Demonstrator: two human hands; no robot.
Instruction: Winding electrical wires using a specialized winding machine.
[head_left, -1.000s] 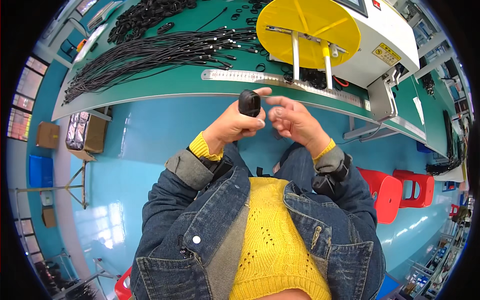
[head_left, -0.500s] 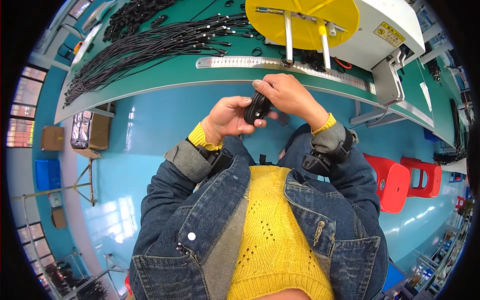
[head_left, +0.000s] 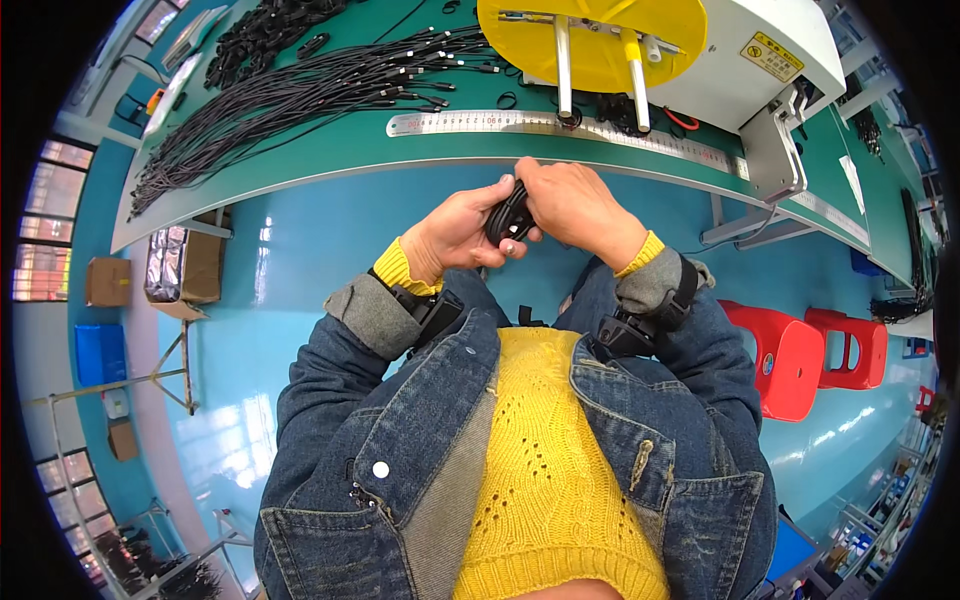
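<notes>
A small coiled bundle of black cable (head_left: 508,216) is held between my hands, just in front of the table's near edge. My left hand (head_left: 462,226) grips it from the left, thumb on its upper side and fingertips curled beneath. At its upper right, my right hand (head_left: 578,205) pinches the coil with thumb and fingers. Whatever lies under the right fingertips is hidden. Beyond my hands, a yellow disc (head_left: 600,40) with two metal posts projects from a white machine (head_left: 765,60).
Many loose black cables (head_left: 290,110) lie on the green table (head_left: 330,165), with a heap of black coils (head_left: 262,40) behind. A steel ruler (head_left: 455,122) runs along the near edge. Red stools (head_left: 785,365) stand at the right; a cardboard box (head_left: 200,268) sits at the left.
My right hand has turned and slid slightly around the coil's upper end, its fingers now lower over it. My left hand keeps its grip. The view has shifted slightly.
</notes>
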